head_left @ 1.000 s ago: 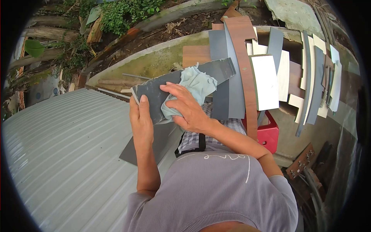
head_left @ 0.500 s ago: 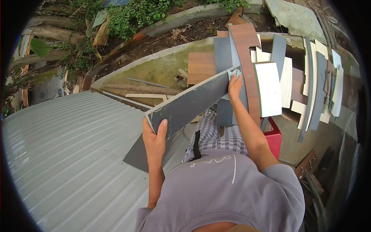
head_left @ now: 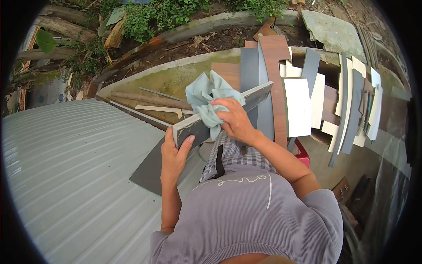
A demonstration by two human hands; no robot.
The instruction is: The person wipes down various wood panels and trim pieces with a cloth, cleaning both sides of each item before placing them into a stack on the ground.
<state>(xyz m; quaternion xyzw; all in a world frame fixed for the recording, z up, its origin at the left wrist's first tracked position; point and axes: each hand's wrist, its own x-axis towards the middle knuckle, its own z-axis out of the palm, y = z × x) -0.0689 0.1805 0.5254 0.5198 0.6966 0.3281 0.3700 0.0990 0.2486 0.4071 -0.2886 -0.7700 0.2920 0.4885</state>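
Observation:
A long dark grey board (head_left: pixel 257 97) with a pale, rough edge slants across in front of me. My left hand (head_left: pixel 173 154) grips its near left end, thumb on the dark face. My right hand (head_left: pixel 236 119) is closed on a crumpled light blue-green cloth (head_left: pixel 205 94), pressed over the board's upper edge around its middle. Part of the board is hidden behind the cloth and hand. Beneath my left hand, another dark grey board (head_left: pixel 149 171) lies on the ribbed metal sheet.
The ribbed metal sheet (head_left: pixel 79 149) spreads out on the left. On the right lie many board offcuts, among them a brown wood-grain board (head_left: pixel 277 88) and a white block (head_left: pixel 298 108). A red stool (head_left: pixel 303 154) stands under them. A low concrete kerb (head_left: pixel 184 30) runs behind.
My right hand has moved left along the board from its far end to about its middle. The cloth now bulges out over the top edge. My left hand keeps its hold.

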